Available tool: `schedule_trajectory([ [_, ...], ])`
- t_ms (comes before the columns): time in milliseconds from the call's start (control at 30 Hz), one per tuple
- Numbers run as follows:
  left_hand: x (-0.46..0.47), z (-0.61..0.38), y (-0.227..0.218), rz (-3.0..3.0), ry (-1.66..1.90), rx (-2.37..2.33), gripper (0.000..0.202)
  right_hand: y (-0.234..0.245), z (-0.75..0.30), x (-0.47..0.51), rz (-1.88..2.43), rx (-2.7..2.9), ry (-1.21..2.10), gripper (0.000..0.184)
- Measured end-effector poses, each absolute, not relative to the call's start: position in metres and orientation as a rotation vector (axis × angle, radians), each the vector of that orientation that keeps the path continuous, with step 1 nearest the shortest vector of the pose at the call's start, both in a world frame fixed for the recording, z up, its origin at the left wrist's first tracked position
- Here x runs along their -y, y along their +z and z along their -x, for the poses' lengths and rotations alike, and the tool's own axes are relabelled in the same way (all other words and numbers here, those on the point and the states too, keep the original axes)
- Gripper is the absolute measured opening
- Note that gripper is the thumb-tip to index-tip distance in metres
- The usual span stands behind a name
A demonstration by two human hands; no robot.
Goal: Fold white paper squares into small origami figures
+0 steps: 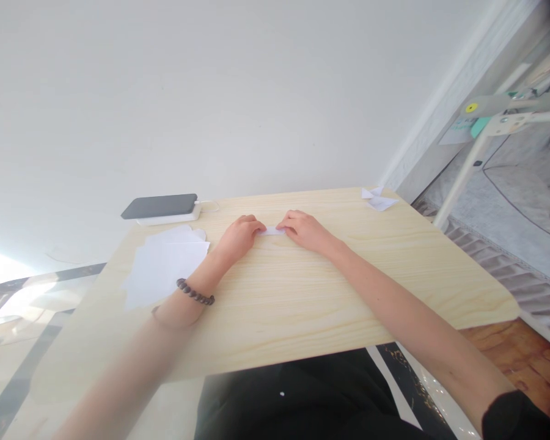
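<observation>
A narrow strip of folded white paper (271,231) lies across the middle of the wooden table, between my two hands. My left hand (242,237) has its fingers closed on the strip's left end. At the other end, my right hand (305,231) pinches the paper between thumb and fingers. Both ends of the strip are hidden under the fingertips. Left of my left hand is a loose stack of white paper sheets (167,263).
The light wooden table (275,318) stands against a white wall. At its back left, a dark phone (160,206) rests on a white block with a cable. Folded white paper pieces (380,201) sit at the back right corner. A white metal frame (462,171) stands beyond the right edge.
</observation>
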State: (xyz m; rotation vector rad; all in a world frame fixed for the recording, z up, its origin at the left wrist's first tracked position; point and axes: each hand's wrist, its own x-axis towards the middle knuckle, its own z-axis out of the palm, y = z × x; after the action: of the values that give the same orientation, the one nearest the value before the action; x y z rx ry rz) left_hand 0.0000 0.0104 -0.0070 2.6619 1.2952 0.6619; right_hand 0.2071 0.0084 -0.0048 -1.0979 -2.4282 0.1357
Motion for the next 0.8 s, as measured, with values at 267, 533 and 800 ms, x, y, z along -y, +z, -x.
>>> schedule_trajectory([
  [267, -0.0113, 0.0032, -0.009, -2.573, 0.719, -1.256, 0.028, -0.0068, -0.2096, -0.0096, 1.042, 2.41, 0.16, 0.028],
  [533, -0.0128, 0.0044, -0.0098, -2.527, 0.734, -1.268, 0.033, -0.009, -0.2089, -0.0105, 1.036, 2.395, 0.162, 0.029],
  [800, -0.0149, 0.004, -0.0088, -2.506, 0.733, -1.291, 0.03, -0.0106, -0.2091, -0.0132, 1.039, 2.392, 0.179, 0.028],
])
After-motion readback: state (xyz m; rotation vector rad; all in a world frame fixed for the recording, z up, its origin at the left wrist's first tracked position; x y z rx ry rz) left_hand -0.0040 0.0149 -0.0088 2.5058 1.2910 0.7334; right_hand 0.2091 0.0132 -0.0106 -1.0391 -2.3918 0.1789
